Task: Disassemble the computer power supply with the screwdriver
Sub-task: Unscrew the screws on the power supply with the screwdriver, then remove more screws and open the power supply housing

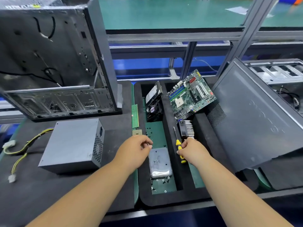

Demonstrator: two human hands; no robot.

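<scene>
The power supply (73,145) sits whole on the dark mat (32,202) at the left, outside the open computer case (54,63) that stands behind it, with its yellow cables (24,145) trailing off toward the left edge. Its grey cover looks closed on every side that shows, so, judging from that, the opening of the box itself has not begun; whether any of its screws are already out cannot be told from here. The right hand (191,150) curls around the yellow handle of the screwdriver (178,145), which lies in the right channel of the foam tray (167,199) with its shaft pointing away from the person, just beside a finned heatsink (187,128). The left hand (136,149) hovers over the tray's left compartment with fingers bent toward the thumb; whether it pinches a screw cannot be told. Below it loose screws (161,181) lie scattered around and on a hard drive (159,163). Other parts are already laid out: a circuit board (191,94), a fan (153,108), a memory stick (134,116) and a side panel (255,115). What seems left is nearly the whole job: carry the screwdriver to the power supply, back out its cover screws and lift the cover.
</scene>
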